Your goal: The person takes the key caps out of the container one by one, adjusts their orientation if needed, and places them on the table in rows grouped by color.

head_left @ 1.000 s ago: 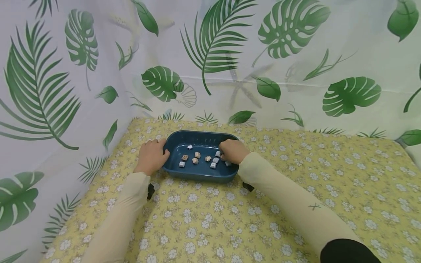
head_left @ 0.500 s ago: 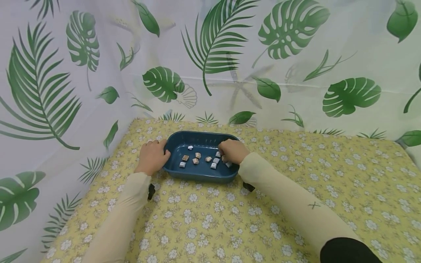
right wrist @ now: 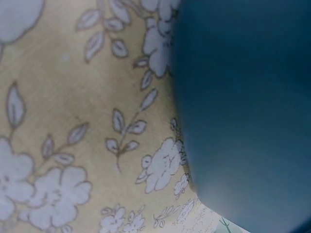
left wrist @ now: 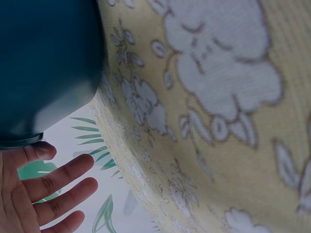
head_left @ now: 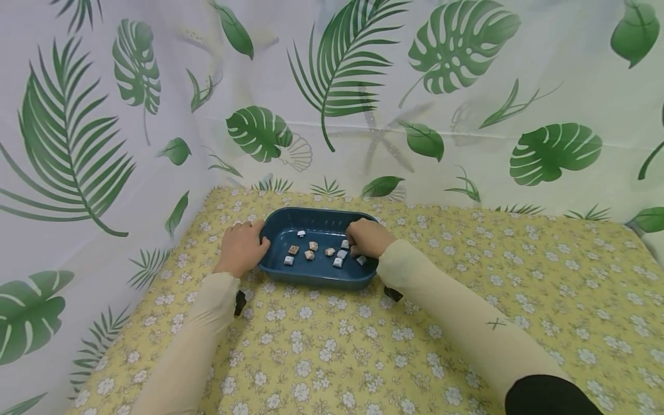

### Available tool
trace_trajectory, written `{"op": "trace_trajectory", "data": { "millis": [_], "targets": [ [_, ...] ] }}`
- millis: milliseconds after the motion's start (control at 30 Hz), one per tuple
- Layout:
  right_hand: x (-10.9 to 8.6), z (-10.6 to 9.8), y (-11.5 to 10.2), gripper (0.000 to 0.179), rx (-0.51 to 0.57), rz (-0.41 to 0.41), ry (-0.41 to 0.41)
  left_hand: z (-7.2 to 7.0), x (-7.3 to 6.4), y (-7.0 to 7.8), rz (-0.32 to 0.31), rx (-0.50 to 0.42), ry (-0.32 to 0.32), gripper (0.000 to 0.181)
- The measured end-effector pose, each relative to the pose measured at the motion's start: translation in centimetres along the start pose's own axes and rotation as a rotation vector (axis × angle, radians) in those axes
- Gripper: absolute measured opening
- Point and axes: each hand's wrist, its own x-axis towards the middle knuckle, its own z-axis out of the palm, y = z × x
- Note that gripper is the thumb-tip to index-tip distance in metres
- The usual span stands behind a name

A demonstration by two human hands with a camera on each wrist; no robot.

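A dark blue oval plastic basin (head_left: 316, 280) stands on the table, with several small keycap-like blocks (head_left: 309, 255) scattered over its floor, some white, some beige or brown. My left hand (head_left: 241, 248) grips the basin's left end, thumb over the rim. In the left wrist view the fingers (left wrist: 63, 177) of that hand spread out below the rim. Over the right end, my right hand (head_left: 369, 237) reaches down into the basin, right by a few white blocks (head_left: 342, 253). Its fingertips are hidden from the head view, so I cannot tell what they hold. The right wrist view has only the basin's outer wall (right wrist: 248, 116) and the cloth.
A yellow floral cloth (head_left: 311, 357) covers the table. Behind and to the left hangs a white curtain (head_left: 332, 161) with green leaf prints, not far beyond the basin's back edge. A black round shape (head_left: 550, 395) cuts into the lower right corner.
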Motion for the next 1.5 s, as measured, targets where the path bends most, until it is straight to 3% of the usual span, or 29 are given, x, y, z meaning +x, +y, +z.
{"op": "trace_trajectory", "data": {
  "millis": [467, 900, 1133, 1500],
  "targets": [
    [-0.6, -0.6, -0.1, 0.006, 0.029, 0.007, -0.003, 0.0, 0.1, 0.4, -0.015, -0.017, -0.004, 0.043],
    [-1.4, -2.4, -0.4, 0.013, 0.024, -0.083, 0.047, 0.2, 0.1, 0.4, -0.043, -0.020, -0.021, 0.043],
    [-3.5, -4.4, -0.4, 0.014, 0.058, -0.118, 0.077, 0.3, 0.1, 0.5, -0.048, -0.026, -0.036, 0.044],
    [-7.3, -8.3, 1.3, 0.021, 0.085, -0.171, 0.219, -0.1, 0.0, 0.5, -0.042, -0.016, -0.011, 0.045]
  ]
}}
